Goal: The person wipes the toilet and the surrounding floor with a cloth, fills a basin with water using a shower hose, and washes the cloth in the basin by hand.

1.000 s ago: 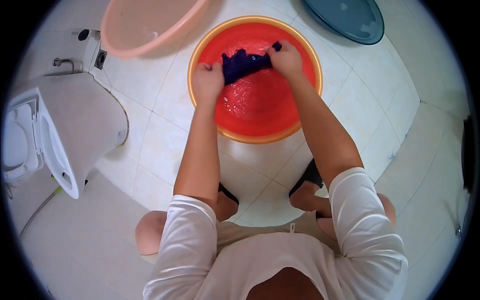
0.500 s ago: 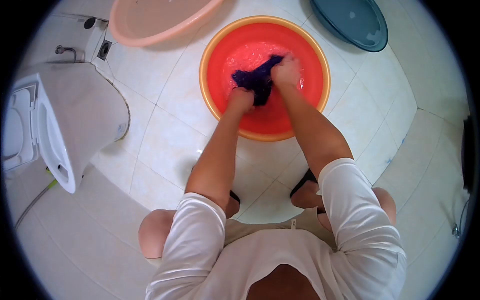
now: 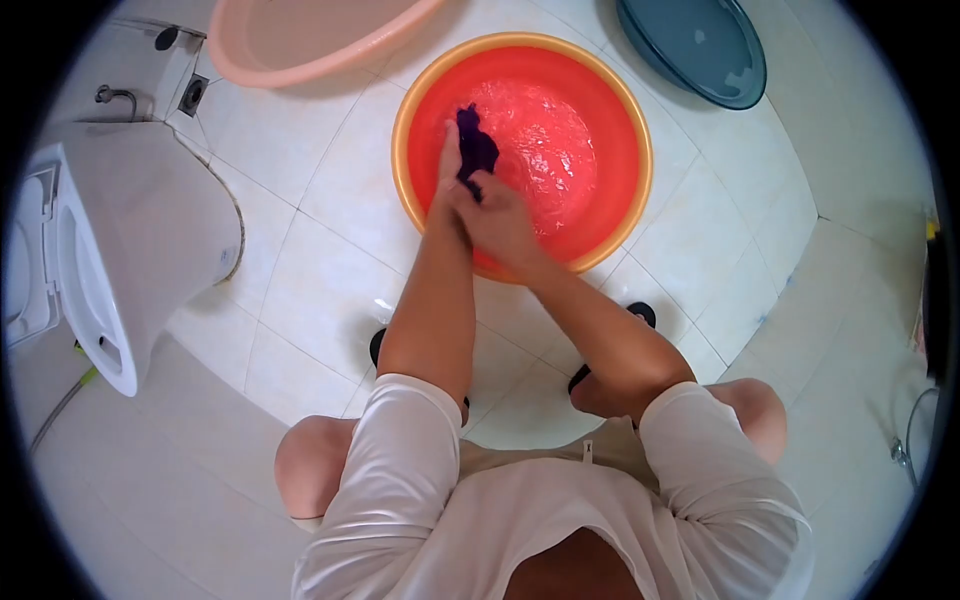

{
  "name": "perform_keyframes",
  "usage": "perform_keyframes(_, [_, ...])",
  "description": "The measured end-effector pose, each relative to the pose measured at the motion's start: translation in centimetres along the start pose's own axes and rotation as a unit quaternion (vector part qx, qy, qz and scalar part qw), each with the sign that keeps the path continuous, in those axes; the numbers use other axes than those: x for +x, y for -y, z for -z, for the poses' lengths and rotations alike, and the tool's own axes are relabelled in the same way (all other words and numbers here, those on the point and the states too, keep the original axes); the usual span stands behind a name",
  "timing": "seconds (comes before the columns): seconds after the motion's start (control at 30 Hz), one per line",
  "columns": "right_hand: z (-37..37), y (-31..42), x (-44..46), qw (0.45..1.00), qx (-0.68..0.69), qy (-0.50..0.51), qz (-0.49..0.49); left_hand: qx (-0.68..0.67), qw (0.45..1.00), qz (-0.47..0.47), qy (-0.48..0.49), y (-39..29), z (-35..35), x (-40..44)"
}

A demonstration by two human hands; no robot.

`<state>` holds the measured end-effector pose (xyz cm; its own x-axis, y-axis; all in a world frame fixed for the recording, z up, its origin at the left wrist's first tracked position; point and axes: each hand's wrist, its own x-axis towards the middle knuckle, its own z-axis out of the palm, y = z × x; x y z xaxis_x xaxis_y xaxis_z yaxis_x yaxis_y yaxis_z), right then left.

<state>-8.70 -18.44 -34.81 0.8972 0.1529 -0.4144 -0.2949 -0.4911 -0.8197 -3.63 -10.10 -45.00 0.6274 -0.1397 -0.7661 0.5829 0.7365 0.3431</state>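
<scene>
A wet dark purple cloth (image 3: 478,150) hangs bunched over the left part of a red basin (image 3: 622,190) with a gold rim, which holds rippling water. My left hand (image 3: 450,165) lies along the cloth's left side, its fingers stretched out and the cloth against its palm. Close to my left wrist, my right hand (image 3: 500,215) is closed on the lower end of the cloth. The two hands overlap there, so part of the left palm is hidden.
A pink basin (image 3: 300,75) and a blue-grey basin (image 3: 690,60) with water stand farther off. To the left is a white toilet (image 3: 150,220) with a hose (image 3: 60,405) beside it. My slippered feet rest on the tiled floor (image 3: 320,270).
The cloth has shifted left and now stands more upright. My right hand has crossed from the basin's right side to my left wrist; my left hand has straightened and moved slightly forward and left.
</scene>
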Motion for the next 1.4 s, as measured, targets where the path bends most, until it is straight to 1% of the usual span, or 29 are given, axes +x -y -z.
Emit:
perform_keyframes(0.07, [0.4, 0.3, 0.4, 0.997, -0.06, -0.03, 0.027, 0.049, 0.999, 0.005, 0.007, -0.1, -1.1, -1.8])
perform_keyframes(0.13, [1.8, -0.6, 4.9, 0.989, -0.034, -0.118, -0.08, -0.029, 0.997, -0.073, 0.011, 1.5, -3.6, -3.0])
perform_keyframes(0.2, [2.0, -2.4, 6.7, 0.985, -0.057, -0.139, -0.081, 0.033, 0.999, -0.027, -0.032, 3.5, -1.2, 0.4])
perform_keyframes(0.27, [0.6, -4.8, 6.9, 0.979, -0.081, -0.165, -0.082, 0.052, 0.991, -0.075, 0.098, 3.1, 1.8, 2.8])
perform_keyframes(0.3, [-1.0, -6.2, 5.9, 0.978, -0.136, -0.156, 0.009, -0.009, 0.993, 0.06, 0.103, 2.2, 3.6, 4.3])
perform_keyframes(0.33, [-1.9, -7.2, 4.7, 0.968, -0.188, -0.14, 0.093, -0.013, 0.993, 0.067, 0.098, 3.3, 2.8, 3.4])
perform_keyframes(0.37, [0.3, -7.4, 6.5, 0.962, -0.248, -0.096, 0.07, 0.038, 0.999, 0.005, 0.024, 4.3, 0.7, 1.4])
perform_keyframes(0.4, [1.9, -8.1, 8.7, 0.983, -0.144, -0.104, -0.049, 0.096, 0.992, -0.067, -0.043, 4.3, -1.7, -0.3])
perform_keyframes(0.43, [3.7, -8.7, 11.2, 0.98, -0.035, -0.114, -0.16, 0.196, 0.974, -0.065, -0.089, 4.1, -3.7, -2.8])
perform_keyframes(0.53, [6.4, -10.5, 12.7, 0.966, -0.177, -0.167, -0.092, 0.311, 0.948, -0.024, -0.059, 3.6, -4.4, -3.2])
perform_keyframes(0.6, [9.0, -6.3, 11.5, 0.884, -0.363, -0.294, -0.004, 0.293, 0.952, 0.003, -0.086, 1.5, -4.0, -3.0])
perform_keyframes(0.63, [8.7, -6.0, 10.7, 0.882, -0.362, -0.301, -0.001, 0.291, 0.951, 0.001, -0.101, 0.9, -3.8, -3.4])
perform_keyframes(0.67, [7.9, -5.9, 9.6, 0.887, -0.381, -0.255, 0.061, 0.294, 0.951, -0.009, -0.096, 1.0, -3.4, -3.1])
perform_keyframes(0.73, [6.1, -8.0, 8.6, 0.894, -0.389, -0.107, 0.196, 0.44, 0.888, -0.086, -0.102, 2.6, -1.0, -2.0])
perform_keyframes(0.8, [5.5, -10.2, 9.9, 0.877, -0.447, -0.007, 0.176, 0.506, 0.856, -0.063, -0.086, 1.6, 0.0, -1.9])
perform_keyframes(0.83, [6.0, -9.8, 10.7, 0.878, -0.445, -0.007, 0.177, 0.537, 0.834, -0.069, -0.11, 1.0, 0.3, -1.8])
perform_keyframes(0.87, [6.8, -8.7, 11.3, 0.937, -0.327, -0.093, 0.085, 0.565, 0.811, -0.071, -0.134, 0.7, 0.5, -2.0])
perform_keyframes(0.9, [7.5, -7.8, 11.3, 0.964, -0.2, -0.174, -0.015, 0.564, 0.812, -0.063, -0.137, 0.6, 0.3, -2.4])
perform_keyframes(0.93, [8.0, -7.2, 11.0, 0.964, -0.202, -0.169, -0.021, 0.447, 0.876, -0.093, -0.158, 0.1, -0.2, -3.1])
perform_keyframes(0.97, [8.8, -6.5, 11.0, 0.988, -0.005, -0.133, -0.075, 0.32, 0.923, -0.127, -0.175, -0.3, -0.8, -3.3])
perform_keyframes(1.0, [9.5, -5.6, 11.1, 0.969, 0.192, -0.092, -0.122, 0.317, 0.923, -0.128, -0.173, -0.3, -1.4, -3.6])
perform_keyframes(1.03, [9.9, -4.8, 10.4, 0.983, 0.055, -0.146, -0.094, 0.318, 0.914, -0.147, -0.204, 0.0, -2.0, -3.9])
perform_keyframes(1.07, [9.6, -6.2, 10.7, 0.983, 0.055, -0.148, -0.091, 0.319, 0.904, -0.166, -0.233, 0.0, -2.5, -4.2])
perform_keyframes(1.13, [8.5, -10.6, 12.3, 0.925, -0.245, -0.291, 0.017, 0.233, 0.938, -0.123, -0.227, 1.0, -1.4, -3.1])
perform_keyframes(1.17, [8.6, -9.1, 11.5, 0.926, -0.231, -0.285, -0.091, 0.146, 0.962, -0.071, -0.221, 1.4, -1.2, -3.0])
perform_keyframes(1.2, [8.4, -8.8, 11.0, 0.926, -0.229, -0.285, -0.091, 0.147, 0.961, -0.072, -0.221, 1.8, -0.9, -2.8])
perform_keyframes(1.27, [8.0, -8.2, 10.2, 0.963, -0.269, -0.033, 0.0, 0.145, 0.974, 0.086, -0.152, 2.5, -0.8, -2.9])
perform_keyframes(1.33, [8.5, -8.3, 10.8, 0.961, -0.267, -0.019, -0.073, 0.139, 0.978, 0.099, -0.118, 3.4, -0.5, -3.1])
perform_keyframes(1.4, [8.4, -8.7, 11.7, 0.947, -0.281, -0.144, -0.067, 0.138, 0.982, 0.104, -0.077, 3.9, -0.6, -3.3])
